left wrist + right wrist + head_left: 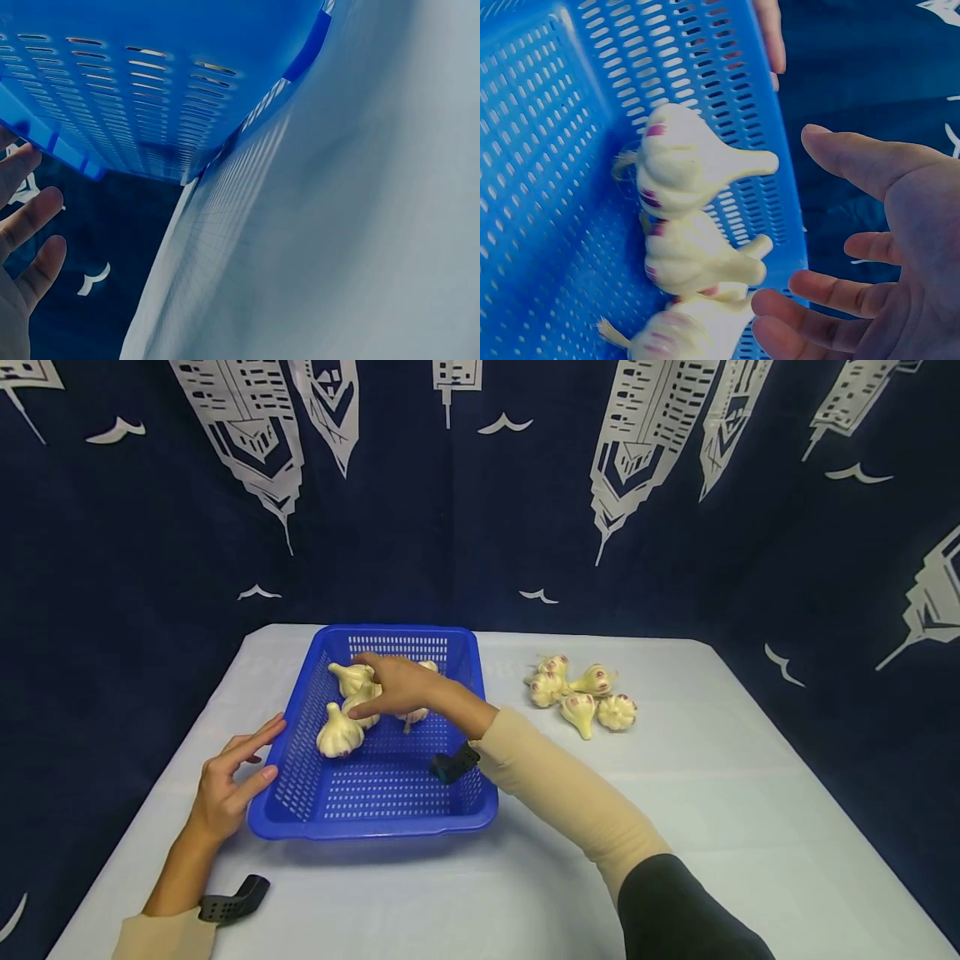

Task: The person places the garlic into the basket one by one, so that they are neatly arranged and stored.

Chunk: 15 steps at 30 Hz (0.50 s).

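A blue plastic basket [375, 828] with slotted walls stands on the left part of the table. Several garlic bulbs [340, 732] lie in it, mostly along its left side. My left hand [225, 781] rests its outstretched fingers at the basket's left rim. Over the bulbs, inside the basket's outline, hovers my right hand [402, 685], thumb and fingers spread. In the right wrist view nothing is between those fingers, and the nearest garlic bulb [705, 255] lies just beside the fingertips. My forearm hides part of the basket's right side and a bulb there.
Right of the basket, a loose cluster of several more garlic bulbs [579, 714] lies on the white tablecloth [720, 793]. A dark blue cloth with white building prints [633, 460] hangs behind the table. Black wrist mounts [236, 902] sit on both arms.
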Available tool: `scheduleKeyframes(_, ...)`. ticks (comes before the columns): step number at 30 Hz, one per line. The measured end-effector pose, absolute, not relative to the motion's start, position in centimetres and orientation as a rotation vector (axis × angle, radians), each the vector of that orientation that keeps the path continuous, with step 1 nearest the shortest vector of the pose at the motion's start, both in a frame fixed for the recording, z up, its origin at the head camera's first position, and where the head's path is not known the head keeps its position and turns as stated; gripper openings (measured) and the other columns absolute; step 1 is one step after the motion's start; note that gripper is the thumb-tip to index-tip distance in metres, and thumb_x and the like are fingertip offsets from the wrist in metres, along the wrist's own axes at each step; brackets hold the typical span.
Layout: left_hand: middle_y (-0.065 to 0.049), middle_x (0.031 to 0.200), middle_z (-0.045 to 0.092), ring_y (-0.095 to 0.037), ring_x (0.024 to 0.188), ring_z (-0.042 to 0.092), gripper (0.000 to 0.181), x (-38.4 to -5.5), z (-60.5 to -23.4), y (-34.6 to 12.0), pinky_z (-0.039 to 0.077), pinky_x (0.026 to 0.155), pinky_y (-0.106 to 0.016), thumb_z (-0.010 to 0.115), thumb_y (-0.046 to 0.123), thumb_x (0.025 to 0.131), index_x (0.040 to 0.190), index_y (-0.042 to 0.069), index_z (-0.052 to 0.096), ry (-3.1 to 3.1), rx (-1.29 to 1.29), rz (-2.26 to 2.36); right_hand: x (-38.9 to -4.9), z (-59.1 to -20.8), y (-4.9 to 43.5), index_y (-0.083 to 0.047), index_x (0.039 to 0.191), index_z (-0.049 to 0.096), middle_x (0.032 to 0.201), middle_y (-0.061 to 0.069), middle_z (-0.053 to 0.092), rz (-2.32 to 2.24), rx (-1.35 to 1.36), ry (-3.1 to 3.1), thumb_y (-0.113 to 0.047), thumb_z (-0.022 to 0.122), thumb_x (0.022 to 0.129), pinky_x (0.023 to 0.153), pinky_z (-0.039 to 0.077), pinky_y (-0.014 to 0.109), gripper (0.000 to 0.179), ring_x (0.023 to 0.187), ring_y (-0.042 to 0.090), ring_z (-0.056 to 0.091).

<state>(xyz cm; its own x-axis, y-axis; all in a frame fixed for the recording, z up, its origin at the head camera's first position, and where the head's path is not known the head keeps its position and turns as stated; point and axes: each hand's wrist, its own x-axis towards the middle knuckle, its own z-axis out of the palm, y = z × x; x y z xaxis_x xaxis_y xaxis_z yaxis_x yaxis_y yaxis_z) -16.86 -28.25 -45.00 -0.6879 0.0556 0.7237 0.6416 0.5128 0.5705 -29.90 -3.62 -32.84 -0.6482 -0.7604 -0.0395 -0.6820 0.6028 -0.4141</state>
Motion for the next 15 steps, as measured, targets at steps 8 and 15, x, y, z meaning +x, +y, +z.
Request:
scheduleKeyframes(8, -0.013, 0.141, 0.055, -0.001, 0.106, 0.053, 0.053, -16.9, -44.9, -28.5, 0.037, 0.081, -0.021, 0.057, -0.003, 0.079, 0.132, -0.004, 0.06, -2.121, -0.595, -1.168, -30.4, -31.8, -0.3, -0.005, 0.153, 0.031, 0.133, 0.019, 0.058, -0.636, -1.172, 2.61, -0.04, 0.074, 0.086, 0.092, 0.049, 0.038, 0.087, 0.118, 0.031, 0.059)
scheduleKeyframes(15, -0.013, 0.14, 0.056, -0.001, 0.106, 0.053, 0.053, -16.8, -45.0, -28.5, 0.037, 0.08, -0.022, 0.056, -0.004, 0.078, 0.131, -0.005, 0.06, -2.111, -0.597, -1.166, -31.2, -30.8, 3.3, -0.007, 0.15, 0.037, 0.124, 0.018, 0.062, -0.715, -1.089, 2.712, -0.039, 0.074, 0.086, 0.087, 0.052, 0.039, 0.081, 0.1, 0.026, 0.064)
